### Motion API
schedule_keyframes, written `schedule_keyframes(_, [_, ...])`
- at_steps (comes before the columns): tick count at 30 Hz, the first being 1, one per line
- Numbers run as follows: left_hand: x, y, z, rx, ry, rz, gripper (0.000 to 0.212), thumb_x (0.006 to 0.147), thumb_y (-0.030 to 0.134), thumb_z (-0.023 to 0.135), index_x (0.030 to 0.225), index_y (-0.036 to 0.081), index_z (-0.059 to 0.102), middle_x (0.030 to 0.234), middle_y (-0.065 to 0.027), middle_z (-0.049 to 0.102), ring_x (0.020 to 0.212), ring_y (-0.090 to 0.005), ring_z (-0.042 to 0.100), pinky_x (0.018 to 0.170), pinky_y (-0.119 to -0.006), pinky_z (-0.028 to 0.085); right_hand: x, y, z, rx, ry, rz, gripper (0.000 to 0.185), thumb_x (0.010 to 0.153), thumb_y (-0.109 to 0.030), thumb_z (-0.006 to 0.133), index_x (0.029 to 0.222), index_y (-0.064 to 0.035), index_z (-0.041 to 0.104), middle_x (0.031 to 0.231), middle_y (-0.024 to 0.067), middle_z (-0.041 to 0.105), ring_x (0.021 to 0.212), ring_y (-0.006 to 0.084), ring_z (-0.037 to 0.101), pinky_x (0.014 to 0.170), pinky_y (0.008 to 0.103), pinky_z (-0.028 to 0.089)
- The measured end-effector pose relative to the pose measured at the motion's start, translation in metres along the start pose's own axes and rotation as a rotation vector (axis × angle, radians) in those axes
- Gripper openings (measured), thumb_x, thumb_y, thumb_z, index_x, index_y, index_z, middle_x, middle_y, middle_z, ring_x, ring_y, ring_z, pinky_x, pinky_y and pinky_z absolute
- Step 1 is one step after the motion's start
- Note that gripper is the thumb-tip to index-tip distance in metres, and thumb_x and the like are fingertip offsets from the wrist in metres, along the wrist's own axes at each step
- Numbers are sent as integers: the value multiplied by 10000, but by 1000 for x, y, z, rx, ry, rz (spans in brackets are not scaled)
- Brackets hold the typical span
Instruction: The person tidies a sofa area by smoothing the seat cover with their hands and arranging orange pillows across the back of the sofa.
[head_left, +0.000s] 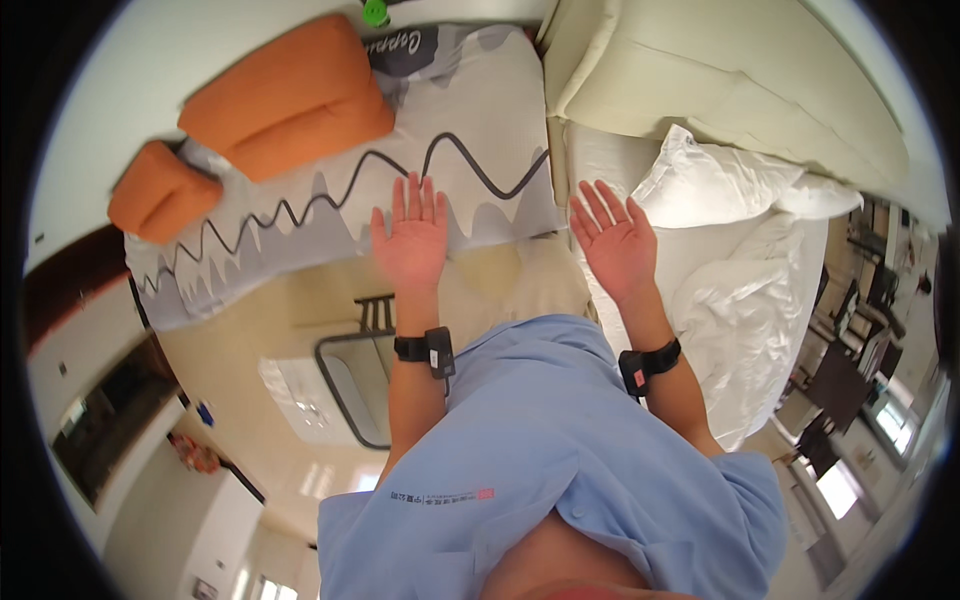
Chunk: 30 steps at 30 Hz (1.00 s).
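Note:
Both palms face up with the fingers extended, and neither hand holds anything. My left hand (411, 238) is held over the front edge of a sofa with a grey and white patterned cover (487, 97), its thumb out to the left. To its right, my right hand (616, 244) is above the near left part of a bed with a white sheet (664, 259). The hands are apart from each other. A black device is strapped to each wrist. A white pillow (712, 184) lies just beyond my right hand.
Two orange cushions (292, 97) (165, 191) lean on the sofa's back. A padded cream headboard (697, 67) rises behind the bed, where a rumpled white quilt (739, 322) lies. A black-edged table (360, 390) is at my left. Dark chairs and tables (840, 382) stand far right.

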<state>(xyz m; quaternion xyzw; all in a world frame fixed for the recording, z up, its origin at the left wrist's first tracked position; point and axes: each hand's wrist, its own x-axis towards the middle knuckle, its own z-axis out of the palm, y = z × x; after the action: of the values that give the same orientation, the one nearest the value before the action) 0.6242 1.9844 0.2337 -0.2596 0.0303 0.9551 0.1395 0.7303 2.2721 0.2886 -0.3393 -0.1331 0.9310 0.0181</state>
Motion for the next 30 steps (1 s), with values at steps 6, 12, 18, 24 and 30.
schedule_keyframes(6, [20,-58,-69,135,144,52,551,1076,393,477,1510,53,459,1568,-169,473,1460,-339,433,1224,-505,337,75,-50,-28,-202,55,32,554,1079,-339,442,1515,2,424,1560,176,461,1446,343,438,1192,456,371])
schedule_keyframes(12, [81,-78,-219,967,488,143,649,1052,466,524,1545,54,430,1586,-174,429,1491,-353,359,1220,-492,310,186,-26,-64,-518,30,199,583,1091,-384,437,1541,-14,408,1570,172,459,1448,332,435,1206,434,346])
schedule_keyframes(18, [179,-54,-311,1894,790,349,743,996,551,584,1570,111,416,1661,-242,243,1553,-451,144,1236,-593,187,348,28,-67,-892,-192,165,610,1075,-429,496,1557,-66,405,1587,139,440,1434,307,452,1197,432,348])
schedule_keyframes(24, [257,-33,-329,2194,857,593,722,1011,538,546,1582,120,403,1673,-249,216,1556,-464,135,1232,-639,139,480,79,-61,-1554,-297,-216,682,1055,-433,532,1586,-39,362,1602,193,420,1477,347,400,1216,458,317])
schedule_keyframes(30, [282,-55,-356,2250,830,638,724,1038,580,455,1619,163,347,1679,-237,247,1542,-480,208,1237,-641,122,623,48,-72,-2400,-702,-1022,729,1016,-548,531,1602,-145,370,1636,239,354,1503,447,334,1216,555,282])
